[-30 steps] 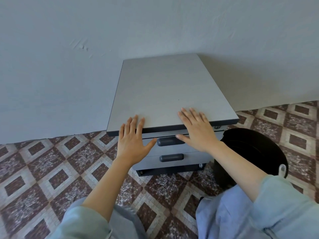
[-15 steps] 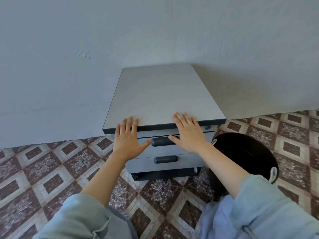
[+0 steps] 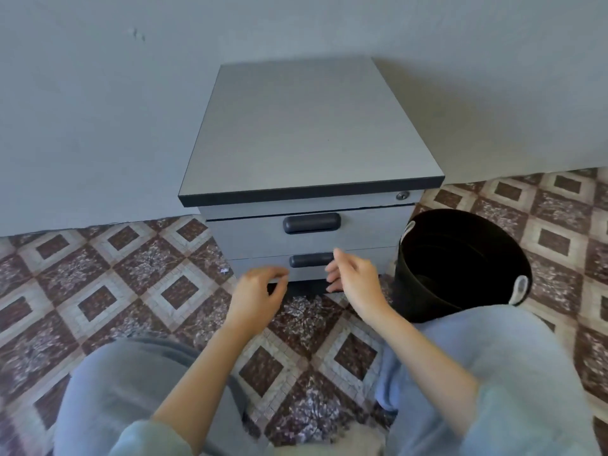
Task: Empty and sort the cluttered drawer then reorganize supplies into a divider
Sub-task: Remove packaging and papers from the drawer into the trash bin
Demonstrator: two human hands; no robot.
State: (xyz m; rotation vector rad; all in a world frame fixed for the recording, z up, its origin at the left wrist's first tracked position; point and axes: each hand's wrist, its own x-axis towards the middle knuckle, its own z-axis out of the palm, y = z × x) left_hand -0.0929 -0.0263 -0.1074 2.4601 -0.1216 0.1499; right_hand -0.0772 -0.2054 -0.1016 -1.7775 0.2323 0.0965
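Drawer [image 3: 256,262] shut, left hand [image 3: 260,294] and right hand [image 3: 355,281] loosely curled, empty; I'd grab handle [image 3: 311,260] dead centre, pull straight.

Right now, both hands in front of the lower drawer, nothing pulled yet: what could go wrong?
1. The keyhole on the cabinet suggests a lock; if it is engaged, a hard tug on the lower handle could drag the cabinet.
2. The black bin stands close beside the cabinet, near the right hand; a swinging elbow could knock it.
3. The left hand braces nothing, so the cabinet may shift.
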